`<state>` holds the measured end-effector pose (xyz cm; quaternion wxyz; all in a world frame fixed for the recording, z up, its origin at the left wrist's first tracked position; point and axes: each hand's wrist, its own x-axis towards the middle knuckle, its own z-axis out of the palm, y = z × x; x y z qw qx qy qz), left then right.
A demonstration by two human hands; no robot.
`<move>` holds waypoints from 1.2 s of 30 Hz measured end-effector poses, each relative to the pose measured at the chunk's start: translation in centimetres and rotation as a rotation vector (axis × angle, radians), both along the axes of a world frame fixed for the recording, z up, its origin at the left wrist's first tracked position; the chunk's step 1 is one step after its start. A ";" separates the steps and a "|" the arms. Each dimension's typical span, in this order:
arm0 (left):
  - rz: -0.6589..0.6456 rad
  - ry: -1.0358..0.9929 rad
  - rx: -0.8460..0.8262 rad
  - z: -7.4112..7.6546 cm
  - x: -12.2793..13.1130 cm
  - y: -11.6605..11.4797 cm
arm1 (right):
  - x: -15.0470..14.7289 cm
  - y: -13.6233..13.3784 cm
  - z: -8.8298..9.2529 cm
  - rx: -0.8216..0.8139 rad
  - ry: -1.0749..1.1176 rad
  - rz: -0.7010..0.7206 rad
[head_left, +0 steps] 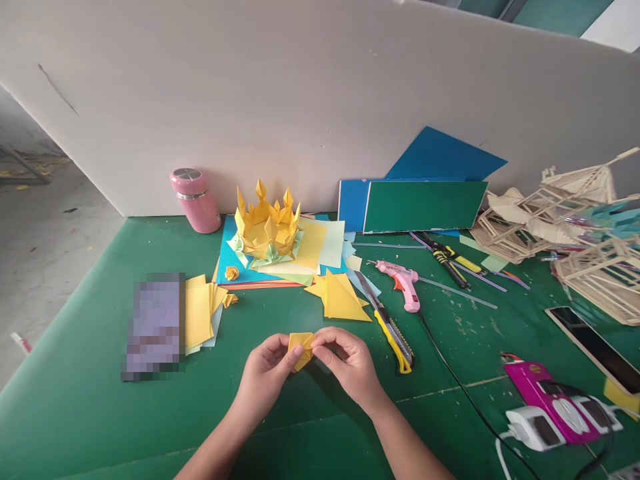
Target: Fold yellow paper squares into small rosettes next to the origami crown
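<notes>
A table [75,413] covered in green cloth fills the lower view, and a tall, pale beige partition board [300,100] stands along its far edge. Left of the table lies a grey concrete floor [40,253] dotted with small scraps, and above the board at the upper right a strip of teal surface [555,13] shows. The light is soft and even.

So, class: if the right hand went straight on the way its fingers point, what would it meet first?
The folded yellow paper that the right hand pinches; just beyond, probably the left hand gripping its other side.
</notes>
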<state>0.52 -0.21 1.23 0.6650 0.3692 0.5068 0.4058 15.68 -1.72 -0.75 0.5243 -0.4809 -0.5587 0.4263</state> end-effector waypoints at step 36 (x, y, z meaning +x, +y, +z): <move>-0.044 0.032 0.155 -0.9 -0.2 -0.2 | -0.8 -0.1 -0.6 -0.267 0.247 0.051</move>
